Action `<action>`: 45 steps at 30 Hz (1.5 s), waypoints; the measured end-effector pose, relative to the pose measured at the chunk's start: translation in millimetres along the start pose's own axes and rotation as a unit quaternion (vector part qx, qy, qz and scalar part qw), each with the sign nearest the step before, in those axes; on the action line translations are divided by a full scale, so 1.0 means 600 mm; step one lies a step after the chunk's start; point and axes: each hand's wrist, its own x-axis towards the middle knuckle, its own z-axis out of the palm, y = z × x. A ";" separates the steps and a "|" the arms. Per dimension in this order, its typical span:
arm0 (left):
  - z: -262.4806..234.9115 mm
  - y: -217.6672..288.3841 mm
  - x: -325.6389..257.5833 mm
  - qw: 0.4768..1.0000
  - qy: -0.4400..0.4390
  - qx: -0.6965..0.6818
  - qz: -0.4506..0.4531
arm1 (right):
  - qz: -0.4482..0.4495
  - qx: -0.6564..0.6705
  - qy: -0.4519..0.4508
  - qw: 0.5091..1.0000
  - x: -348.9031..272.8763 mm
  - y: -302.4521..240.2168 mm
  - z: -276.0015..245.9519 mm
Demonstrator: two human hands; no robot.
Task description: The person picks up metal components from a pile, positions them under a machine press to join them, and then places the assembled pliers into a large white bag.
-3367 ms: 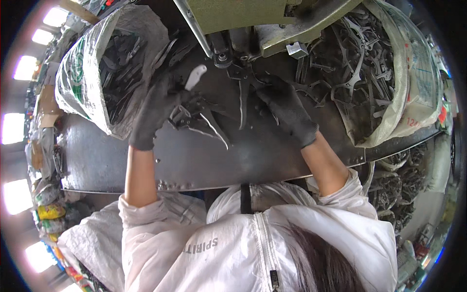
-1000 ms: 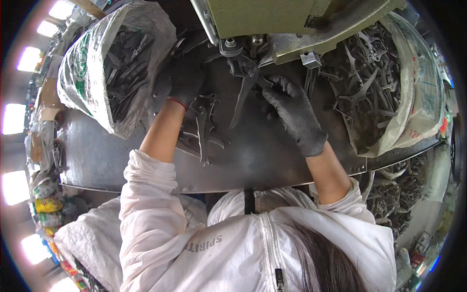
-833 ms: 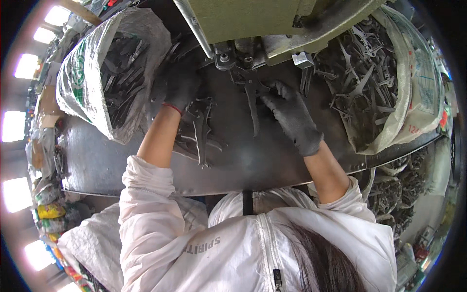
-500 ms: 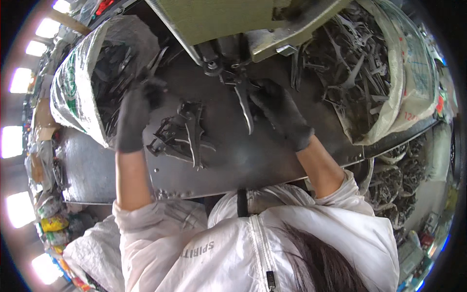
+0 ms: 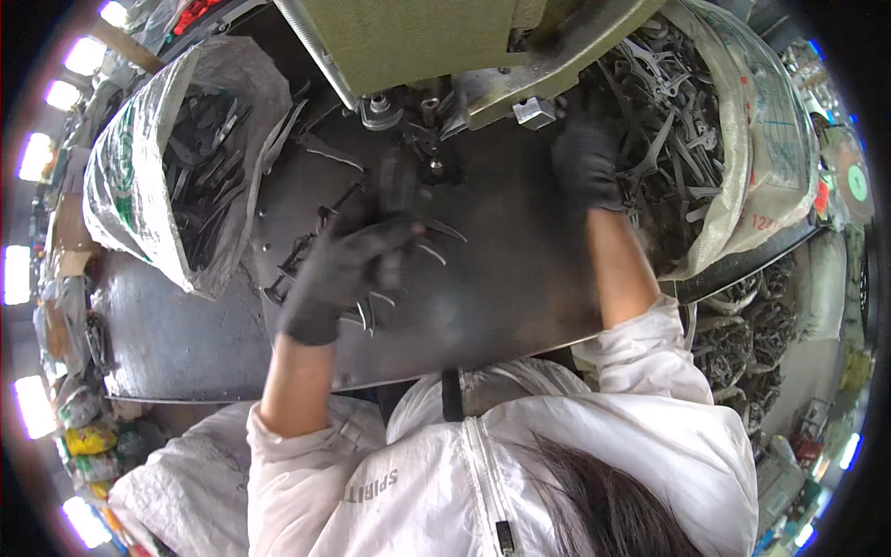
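Observation:
My left hand, in a dark grey glove, is over a small pile of dark metal plier-like pieces on the table. Its fingers are smeared by motion, and whether they hold a piece is unclear. At the near-left rim of the right-hand bag is my right hand, gloved the same way. Those fingers are blurred against the dark metal behind them. Between the hands, a machine's small metal fixture shows no plier-like piece in it. Curved handle ends of the pile stick out beside my left hand.
A white woven bag of loose grey metal parts stands at right, a clear-white bag of similar parts at left. The green machine head overhangs the dark metal table. More filled sacks lie below right.
My left hand has come from the left bag to the pile. My right hand has moved right, off the fixture, to the right bag. The plier-like piece is gone from the fixture.

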 end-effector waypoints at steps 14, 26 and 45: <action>-0.039 -0.058 0.039 0.892 0.124 0.429 0.076 | -0.001 0.364 0.006 0.931 0.010 0.017 -0.043; -0.011 -0.049 0.049 0.971 0.080 0.193 0.112 | -0.064 0.378 -0.102 0.918 -0.079 -0.033 -0.063; -0.008 -0.032 0.050 0.982 0.085 0.163 0.048 | -0.105 0.449 -0.251 0.851 -0.089 -0.131 -0.079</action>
